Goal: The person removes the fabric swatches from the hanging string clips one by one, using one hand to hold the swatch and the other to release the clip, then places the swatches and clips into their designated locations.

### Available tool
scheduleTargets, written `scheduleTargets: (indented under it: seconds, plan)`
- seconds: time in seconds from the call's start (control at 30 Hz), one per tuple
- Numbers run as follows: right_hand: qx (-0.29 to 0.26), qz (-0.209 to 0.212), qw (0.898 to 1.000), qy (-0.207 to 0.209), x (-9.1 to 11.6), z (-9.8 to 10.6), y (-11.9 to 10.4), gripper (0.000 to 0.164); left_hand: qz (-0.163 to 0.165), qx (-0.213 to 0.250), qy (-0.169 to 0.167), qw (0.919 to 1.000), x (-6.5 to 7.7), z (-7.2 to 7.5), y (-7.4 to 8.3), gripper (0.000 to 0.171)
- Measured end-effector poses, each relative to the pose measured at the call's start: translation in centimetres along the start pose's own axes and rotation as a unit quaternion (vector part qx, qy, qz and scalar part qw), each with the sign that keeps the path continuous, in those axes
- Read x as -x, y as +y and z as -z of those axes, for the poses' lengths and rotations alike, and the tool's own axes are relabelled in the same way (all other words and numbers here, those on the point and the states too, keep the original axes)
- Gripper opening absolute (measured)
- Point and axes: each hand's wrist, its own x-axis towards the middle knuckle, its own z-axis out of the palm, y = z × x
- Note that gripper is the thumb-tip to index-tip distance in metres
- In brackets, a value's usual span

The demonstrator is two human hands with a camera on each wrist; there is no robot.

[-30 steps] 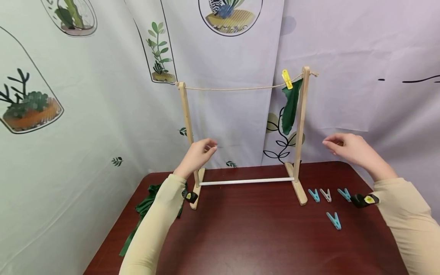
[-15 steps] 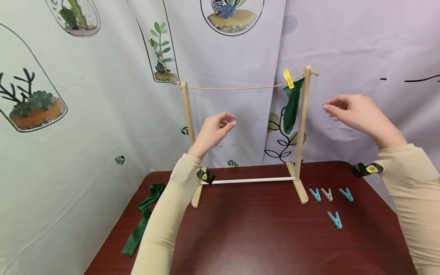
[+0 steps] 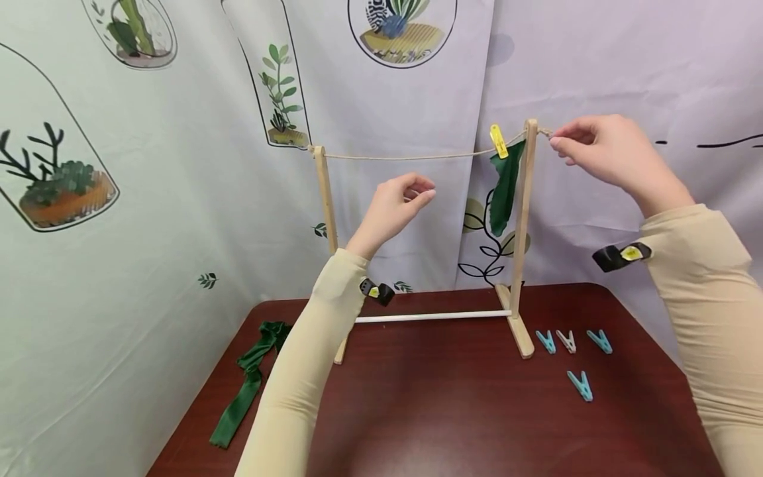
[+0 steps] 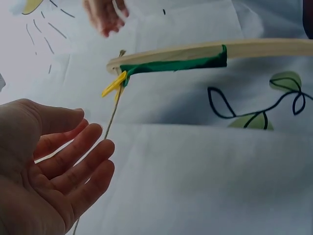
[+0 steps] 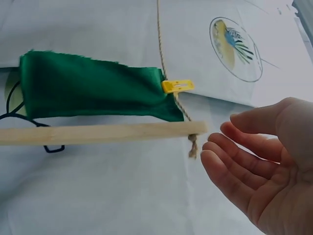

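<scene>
A green cloth [image 3: 504, 189] hangs near the right post of a small wooden drying rack [image 3: 524, 218], held on the rope line [image 3: 405, 158] by a yellow clothespin [image 3: 499, 141]. My right hand [image 3: 610, 156] is just beyond the right post's top, beside the rope's knotted end [image 5: 192, 147]. In the right wrist view its loosely bent fingers are apart from post and rope, holding nothing. Below the rope, left of the hanging cloth, my left hand [image 3: 396, 209] is in the air with relaxed fingers and nothing in them. The left wrist view shows its palm [image 4: 44, 181] near the rope.
Several clothespins lie on the dark red table right of the rack, including a blue one [image 3: 581, 385] and a pale one [image 3: 566, 341]. More green cloth [image 3: 244, 391] lies at the table's left side, partly behind the left sleeve [image 3: 298, 384]. A white crossbar [image 3: 435, 317] joins the rack's feet.
Both hands have risen. The left one has also moved right, away from the left post; the right one has come up beside the right post's top. Cloth and clothespins stay where they were.
</scene>
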Motion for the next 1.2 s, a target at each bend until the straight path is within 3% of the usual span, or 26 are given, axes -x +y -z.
scheduleTargets:
  seconds: [0.27, 0.57, 0.97, 1.2]
  plan:
    - [-0.007, 0.000, 1.000, 0.008, -2.7, 0.4, -2.3, 0.049, 0.023, 0.037, -0.006, 0.9990, -2.5, -2.8, 0.6, 0.020]
    - [-0.013, 0.007, 1.000, -0.010, -4.9, 0.1, -4.2, 0.049, 0.050, 0.044, -0.019, 0.9976, -4.7, -5.7, 0.6, 0.023]
    - [0.007, 0.004, 0.998, -0.060, -7.5, -0.7, -5.2, 0.050, 0.091, 0.115, -0.015, 0.9891, -6.5, -8.0, 1.1, 0.034]
    - [0.038, 0.006, 0.994, -0.099, -8.3, -1.4, -5.8, 0.052, 0.102, 0.125, -0.027, 0.9866, -7.3, -9.0, 1.6, 0.036]
